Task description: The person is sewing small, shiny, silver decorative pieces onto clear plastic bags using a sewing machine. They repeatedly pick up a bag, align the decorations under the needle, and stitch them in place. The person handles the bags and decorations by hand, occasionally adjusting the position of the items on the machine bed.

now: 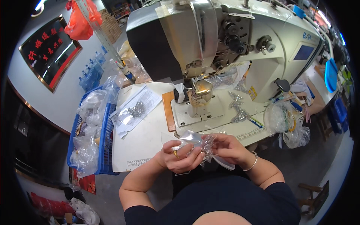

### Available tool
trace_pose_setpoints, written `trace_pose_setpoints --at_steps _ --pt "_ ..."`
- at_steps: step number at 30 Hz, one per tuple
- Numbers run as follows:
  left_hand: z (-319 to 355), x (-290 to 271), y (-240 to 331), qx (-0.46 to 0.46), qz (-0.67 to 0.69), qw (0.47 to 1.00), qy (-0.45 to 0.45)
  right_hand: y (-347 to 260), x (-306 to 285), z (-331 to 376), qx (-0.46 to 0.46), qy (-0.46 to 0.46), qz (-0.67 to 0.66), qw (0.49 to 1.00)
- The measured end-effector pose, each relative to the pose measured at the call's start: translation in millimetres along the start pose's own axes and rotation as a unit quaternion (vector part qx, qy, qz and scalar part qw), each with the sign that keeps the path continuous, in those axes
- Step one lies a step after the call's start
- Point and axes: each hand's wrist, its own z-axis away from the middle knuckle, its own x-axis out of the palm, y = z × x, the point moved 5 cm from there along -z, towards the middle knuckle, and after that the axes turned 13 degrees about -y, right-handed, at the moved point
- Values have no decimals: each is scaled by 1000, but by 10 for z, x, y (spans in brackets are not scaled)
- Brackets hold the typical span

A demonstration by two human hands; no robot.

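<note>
In front of my body, just off the table's near edge, both hands are closed around a silvery, sparkling beaded appliqué [207,148]. My left hand [180,156], with a ring on one finger, grips a shiny clear plastic sheet [192,137] beside the appliqué's left side. The fingers of my right hand [229,148] pinch its right side; a bracelet circles that wrist. Folds of the material hide where the sheet ends and the beadwork starts. Beyond my hands stands a large sewing machine [234,35], its needle area [200,92] above a metal plate.
Another sparkling appliqué [237,107] lies right of the needle, near small blue-and-yellow snips [256,122]. To the left, beadwork [136,109] rests on white papers [150,96]. A blue basket [107,148] of plastic bags borders the table's left edge. Clear bags [279,116] hang at the right.
</note>
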Motion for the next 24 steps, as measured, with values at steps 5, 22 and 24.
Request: trace_pose_setpoints --at_steps 5,22,24 --pt "115 122 36 6 -4 999 -33 239 -248 67 -6 114 67 991" --pt "433 819 339 -406 865 114 274 132 -358 -122 -168 156 38 973" --pt "348 748 282 -290 884 175 323 109 -380 -133 -180 182 77 964"
